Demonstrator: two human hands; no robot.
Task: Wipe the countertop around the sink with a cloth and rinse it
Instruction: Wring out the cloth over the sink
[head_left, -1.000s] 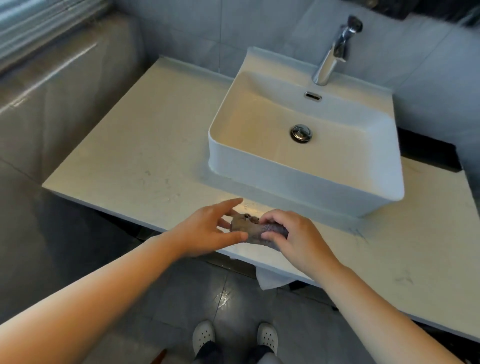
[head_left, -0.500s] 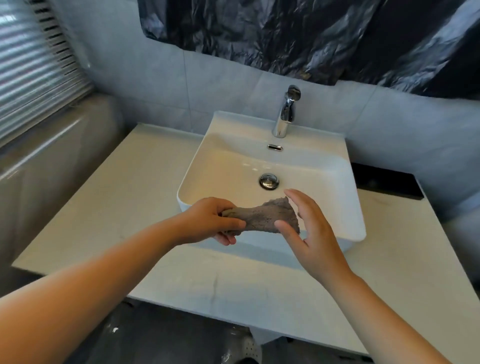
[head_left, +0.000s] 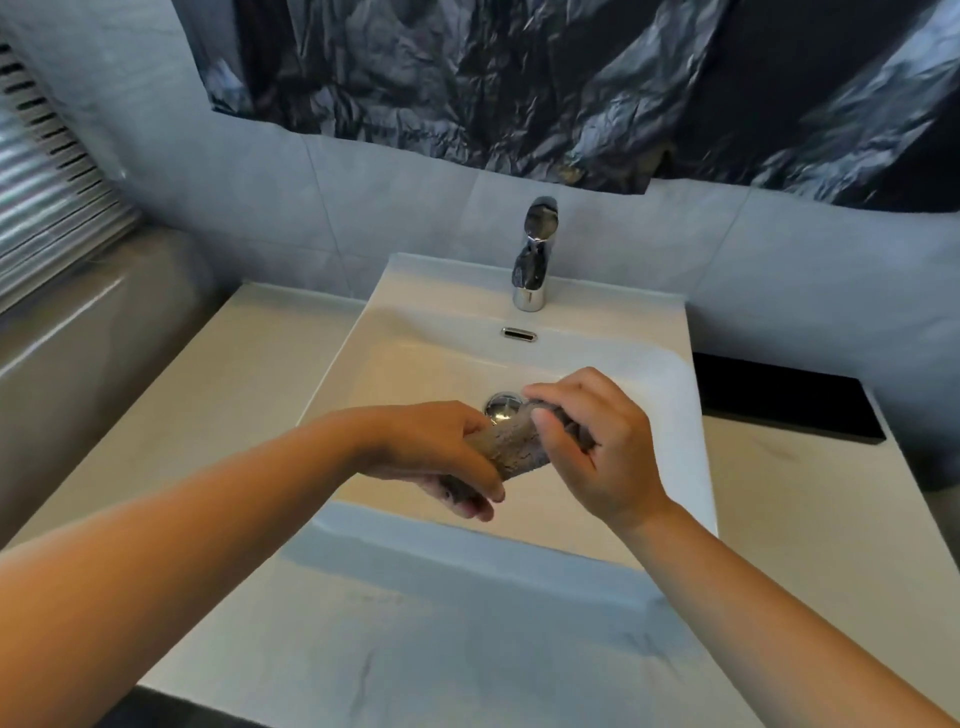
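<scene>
A grey-brown cloth (head_left: 511, 447) is stretched between both hands above the basin of the white rectangular sink (head_left: 343, 364). My left hand (head_left: 436, 452) grips its left end, fingers curled under it. My right hand (head_left: 597, 447) pinches its right end, just in front of the chrome drain plug (head_left: 503, 404). The chrome faucet (head_left: 535, 254) stands at the back of the sink; no water is visible. The pale stone countertop (head_left: 415, 649) surrounds the sink.
A grey tiled wall rises behind the sink, with crumpled black plastic sheeting (head_left: 571, 78) hung above it. A black strip (head_left: 779, 405) lies on the counter at the right. Window blinds (head_left: 41, 192) and a ledge are at the left.
The cloth was lifted off the counter's front edge and carried forward over the basin. Both hands now hold it near the drain, and my view has tilted up toward the wall.
</scene>
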